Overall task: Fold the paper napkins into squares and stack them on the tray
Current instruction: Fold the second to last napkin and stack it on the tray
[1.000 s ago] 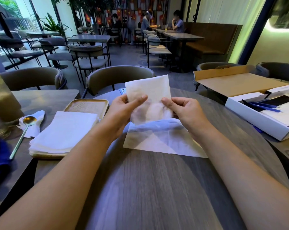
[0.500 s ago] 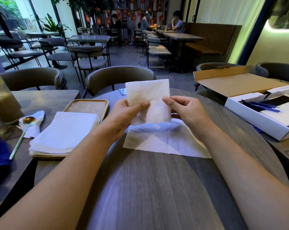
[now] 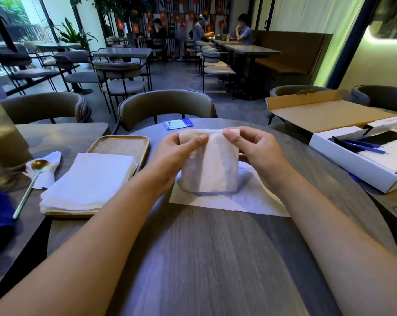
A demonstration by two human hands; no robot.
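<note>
Above the middle of the round grey wood-grain worktop (image 3: 204,258): thin white paper napkin (image 3: 210,164) mid-fold, lower than a second ago.

The left hand (image 3: 174,153) and right hand (image 3: 253,150) each pinch the napkin's top edge between thumb and fingers; the grip is closed on paper. The sheet, upright and taller a second ago, now hangs as a doubled loop, its soft fold just above a flat unfolded white napkin (image 3: 234,197) on the worktop. Judgement: one fold nearly made, creasing outstanding. To the left, the rectangular wooden tray (image 3: 121,144) carries a stack of folded white napkins (image 3: 90,181), slightly fanned, its far half bare.
</note>
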